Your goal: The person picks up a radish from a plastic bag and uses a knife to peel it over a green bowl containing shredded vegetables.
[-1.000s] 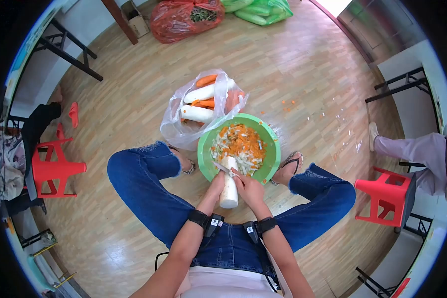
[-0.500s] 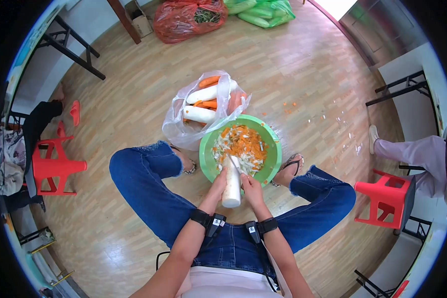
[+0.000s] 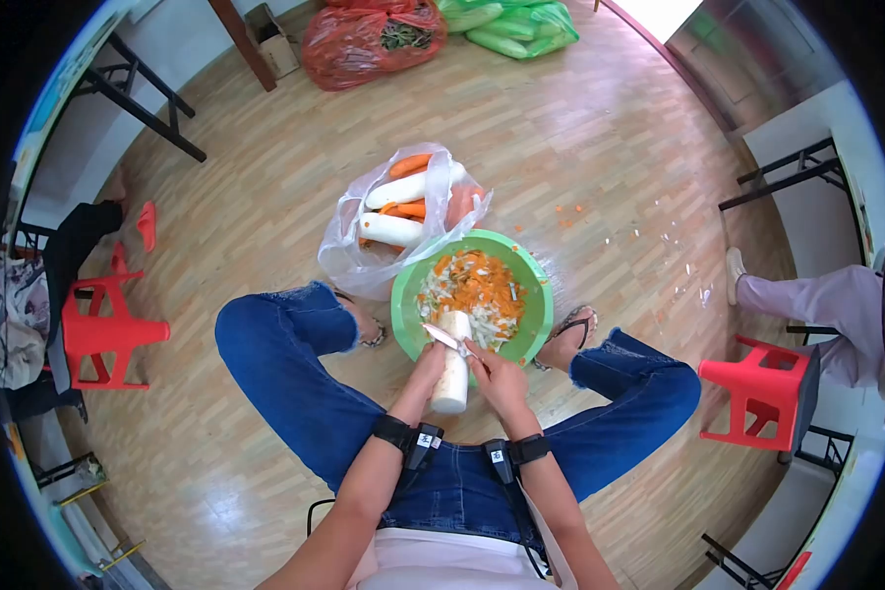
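Observation:
Across the near rim of a green basin [image 3: 538, 339], a long white radish [image 3: 450, 388] slants towards me. My left hand [image 3: 427, 370] is closed around its left side. In my right hand [image 3: 501, 382] is a small knife [image 3: 442, 335], its blade lying across the radish and pointing left. The fingers of the right hand are wrapped round the handle, which is mostly hidden. Orange and white peelings [image 3: 477, 280] cover the basin's bottom.
Beyond the basin, a clear plastic bag [image 3: 342, 246] holds white radishes [image 3: 391, 229] and carrots [image 3: 410, 165]. Red stools [image 3: 116, 329] stand on both sides, with a seated person's leg [image 3: 806, 297] at right. Red [image 3: 369, 49] and green bags [image 3: 526, 29] lie farther off; scraps dot the floor.
The knife has swung from pointing away along the radish to lying across it, tip leftward. My right hand has shifted slightly with it; the left hand still grips the radish.

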The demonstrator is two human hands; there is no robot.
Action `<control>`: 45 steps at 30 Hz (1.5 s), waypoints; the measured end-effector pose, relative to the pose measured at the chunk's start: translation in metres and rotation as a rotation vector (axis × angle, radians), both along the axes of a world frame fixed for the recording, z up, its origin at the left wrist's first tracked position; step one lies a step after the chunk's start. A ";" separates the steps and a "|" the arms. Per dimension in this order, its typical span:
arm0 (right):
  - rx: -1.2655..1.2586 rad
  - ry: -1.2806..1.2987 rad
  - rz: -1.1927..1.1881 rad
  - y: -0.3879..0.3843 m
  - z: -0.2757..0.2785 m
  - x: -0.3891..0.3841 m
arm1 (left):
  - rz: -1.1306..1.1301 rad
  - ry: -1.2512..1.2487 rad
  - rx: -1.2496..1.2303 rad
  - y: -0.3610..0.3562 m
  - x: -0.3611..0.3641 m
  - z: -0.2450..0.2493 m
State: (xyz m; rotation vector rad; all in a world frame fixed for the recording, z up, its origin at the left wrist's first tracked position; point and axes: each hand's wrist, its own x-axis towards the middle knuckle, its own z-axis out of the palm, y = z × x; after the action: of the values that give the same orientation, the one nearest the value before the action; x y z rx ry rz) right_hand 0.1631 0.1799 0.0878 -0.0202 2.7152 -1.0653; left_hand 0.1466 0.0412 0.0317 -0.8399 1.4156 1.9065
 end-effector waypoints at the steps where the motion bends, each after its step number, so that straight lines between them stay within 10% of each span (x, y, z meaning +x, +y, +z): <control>1: 0.032 -0.029 -0.028 0.001 -0.006 -0.001 | -0.026 -0.001 0.053 0.000 0.000 0.002; 19: 0.012 -0.113 -0.113 0.009 -0.009 -0.007 | -0.142 -0.125 0.175 0.003 0.010 -0.006; 45: -0.402 -0.225 -0.152 0.008 -0.021 0.014 | 0.294 -0.144 0.528 -0.009 -0.007 0.007</control>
State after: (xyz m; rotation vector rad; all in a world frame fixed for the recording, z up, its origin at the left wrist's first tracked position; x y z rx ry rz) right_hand 0.1769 0.1880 0.0670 0.2282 2.2955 -1.5387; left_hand 0.1394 0.0324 0.0389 -0.9284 0.6726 2.2389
